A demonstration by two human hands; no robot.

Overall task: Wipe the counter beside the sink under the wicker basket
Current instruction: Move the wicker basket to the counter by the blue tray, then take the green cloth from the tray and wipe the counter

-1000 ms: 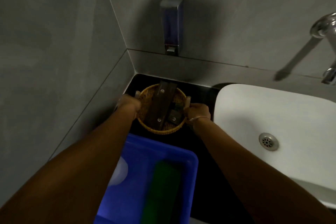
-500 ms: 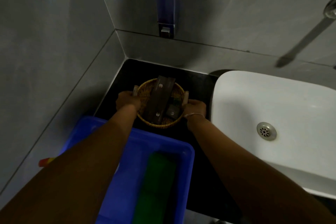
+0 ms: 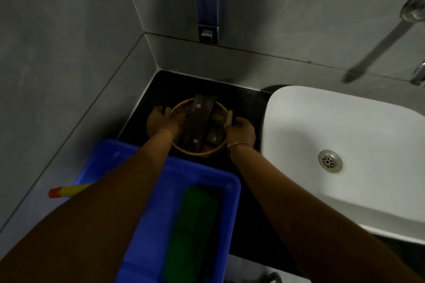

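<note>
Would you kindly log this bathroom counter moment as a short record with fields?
setting: black counter in a wall corner, left of the white sink
wicker basket: on counter, holds dark packets
left hand: grips left handle
right hand: grips right handle
blue tub: nearer the person, green item inside
wiping: not yet begun

The left forearm hides part of the blue plastic tub [image 3: 202,174]; beside the tub, the yellow red-tipped stick [image 3: 69,190] disappears under that forearm.

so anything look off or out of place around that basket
Mostly fine. The long dark packet in the wicker basket lies tilted, its top end poking over the far rim. Both hands grip the handles; nothing spilled.
</note>
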